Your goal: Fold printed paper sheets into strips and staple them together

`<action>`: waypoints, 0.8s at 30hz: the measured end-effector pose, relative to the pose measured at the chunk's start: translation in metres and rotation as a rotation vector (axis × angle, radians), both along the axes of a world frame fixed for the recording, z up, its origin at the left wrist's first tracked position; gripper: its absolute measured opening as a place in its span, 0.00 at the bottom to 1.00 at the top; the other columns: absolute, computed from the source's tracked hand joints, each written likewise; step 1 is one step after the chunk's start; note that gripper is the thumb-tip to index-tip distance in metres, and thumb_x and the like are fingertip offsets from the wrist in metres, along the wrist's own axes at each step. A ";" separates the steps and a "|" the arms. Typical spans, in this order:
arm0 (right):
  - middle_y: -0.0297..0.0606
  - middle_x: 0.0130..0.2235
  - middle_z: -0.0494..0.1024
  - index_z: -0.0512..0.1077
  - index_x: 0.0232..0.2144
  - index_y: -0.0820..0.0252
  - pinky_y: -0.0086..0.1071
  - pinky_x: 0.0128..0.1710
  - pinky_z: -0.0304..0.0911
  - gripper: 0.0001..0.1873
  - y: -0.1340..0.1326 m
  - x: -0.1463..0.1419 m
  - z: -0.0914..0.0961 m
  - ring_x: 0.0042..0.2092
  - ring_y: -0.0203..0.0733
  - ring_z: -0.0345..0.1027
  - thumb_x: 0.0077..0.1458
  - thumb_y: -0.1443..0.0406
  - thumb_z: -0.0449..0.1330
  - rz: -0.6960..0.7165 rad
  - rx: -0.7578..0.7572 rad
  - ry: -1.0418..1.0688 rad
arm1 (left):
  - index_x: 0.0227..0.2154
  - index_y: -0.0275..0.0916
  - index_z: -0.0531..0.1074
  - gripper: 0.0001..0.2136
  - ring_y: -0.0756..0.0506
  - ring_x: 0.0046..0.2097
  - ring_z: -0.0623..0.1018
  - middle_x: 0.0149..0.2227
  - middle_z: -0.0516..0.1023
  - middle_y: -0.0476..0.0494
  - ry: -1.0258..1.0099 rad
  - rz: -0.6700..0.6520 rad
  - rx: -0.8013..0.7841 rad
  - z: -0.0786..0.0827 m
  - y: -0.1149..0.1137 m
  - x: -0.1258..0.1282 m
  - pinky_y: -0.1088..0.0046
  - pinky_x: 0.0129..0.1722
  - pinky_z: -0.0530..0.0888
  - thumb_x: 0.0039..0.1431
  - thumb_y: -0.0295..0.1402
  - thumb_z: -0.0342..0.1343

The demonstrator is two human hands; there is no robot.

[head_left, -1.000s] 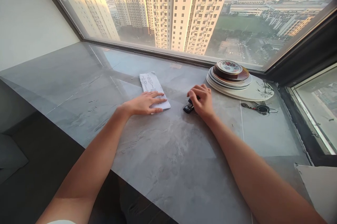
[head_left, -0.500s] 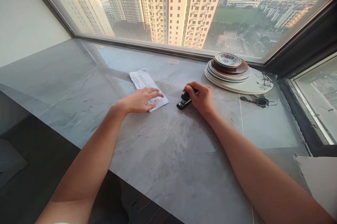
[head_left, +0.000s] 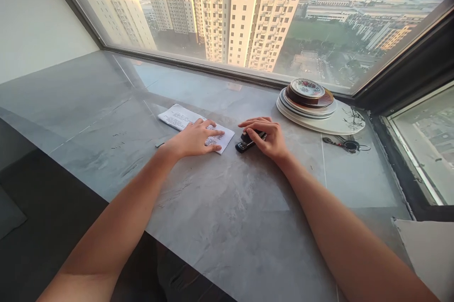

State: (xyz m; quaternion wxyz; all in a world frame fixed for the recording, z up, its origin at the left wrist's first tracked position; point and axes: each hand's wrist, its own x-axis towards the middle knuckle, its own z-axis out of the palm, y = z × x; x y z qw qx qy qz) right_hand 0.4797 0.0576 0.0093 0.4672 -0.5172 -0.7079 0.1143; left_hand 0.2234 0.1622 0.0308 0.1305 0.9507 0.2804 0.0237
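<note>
1 left hand [head_left: 196, 139] spread on paper [head_left: 179, 116]; right hand [head_left: 268, 136] arched over stapler [head_left: 244, 145], grip unclear.

A grey, marble-patterned stone slab [head_left: 230, 226] carried a folded, white, printed paper [head_left: 177, 115] mid-surface, a black stapler [head_left: 241, 146] near it, a white oval platter [head_left: 338, 123] near the far right corner, and black ringed keys [head_left: 351, 146] towards the right edge.

Paper sheets [head_left: 180, 116] on counter [head_left: 227, 226], left hand [head_left: 195, 140] atop, stapler [head_left: 243, 146] just right of these, right hand [head_left: 266, 137] over it, plate stack [head_left: 307, 99] farther right beside window [head_left: 184, 44], keychain [head_left: 350, 146] before plates.
</note>
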 end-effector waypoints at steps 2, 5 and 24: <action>0.38 0.46 0.85 0.82 0.35 0.51 0.47 0.57 0.64 0.17 0.001 0.000 0.000 0.51 0.50 0.76 0.66 0.54 0.55 0.028 0.024 -0.021 | 0.62 0.55 0.71 0.28 0.31 0.62 0.66 0.63 0.67 0.40 -0.031 -0.010 0.000 -0.003 -0.003 0.003 0.50 0.61 0.65 0.62 0.57 0.54; 0.39 0.44 0.84 0.81 0.40 0.51 0.44 0.53 0.66 0.15 0.003 -0.001 -0.003 0.48 0.49 0.76 0.66 0.54 0.57 -0.014 0.064 -0.024 | 0.64 0.51 0.69 0.32 0.31 0.60 0.69 0.61 0.68 0.38 -0.030 -0.047 0.024 -0.004 -0.007 0.007 0.54 0.59 0.67 0.60 0.57 0.57; 0.38 0.38 0.83 0.81 0.36 0.51 0.44 0.46 0.66 0.12 0.012 0.000 -0.010 0.41 0.47 0.73 0.65 0.55 0.61 -0.121 0.156 -0.081 | 0.53 0.45 0.77 0.16 0.43 0.45 0.81 0.46 0.82 0.43 -0.267 -0.055 0.183 0.002 -0.022 0.022 0.71 0.38 0.73 0.74 0.40 0.46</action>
